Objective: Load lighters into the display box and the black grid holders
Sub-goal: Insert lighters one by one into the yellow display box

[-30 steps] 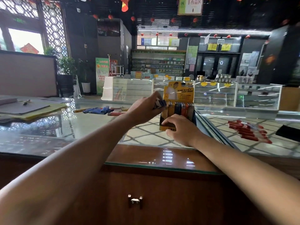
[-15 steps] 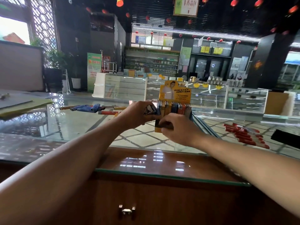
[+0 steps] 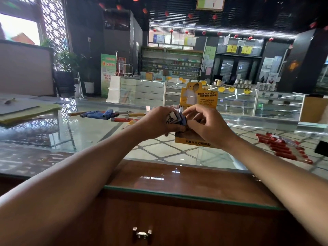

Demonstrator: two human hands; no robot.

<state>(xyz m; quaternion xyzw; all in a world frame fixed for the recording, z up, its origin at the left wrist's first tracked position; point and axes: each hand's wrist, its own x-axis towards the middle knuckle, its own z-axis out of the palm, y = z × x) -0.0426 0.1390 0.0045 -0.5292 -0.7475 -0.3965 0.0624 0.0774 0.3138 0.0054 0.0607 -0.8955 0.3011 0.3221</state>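
Head view. The left hand [image 3: 158,124] is gripping a small bundle of lighters [image 3: 172,118], fingers curled round it, its white printed face turning toward the camera. The right hand [image 3: 207,128] is meeting the bundle from the opposite side, thumb and forefinger closing narrowly on the blue lighter [image 3: 183,121] at the bundle's right edge; whether that lighter is already coming free cannot be told. The yellow display box [image 3: 193,140] is standing upright on the glass counter [image 3: 88,135], just behind and below both hands, its header card rising above them. The box is lying nearer the right hand, which is covering part of its front, so the coming move is judged a short drop down and away from the person. The lighters' long axis is too hidden to read. Loose blue lighters [image 3: 101,114] are lying well apart to the left, red lighters [image 3: 284,148] to the right.
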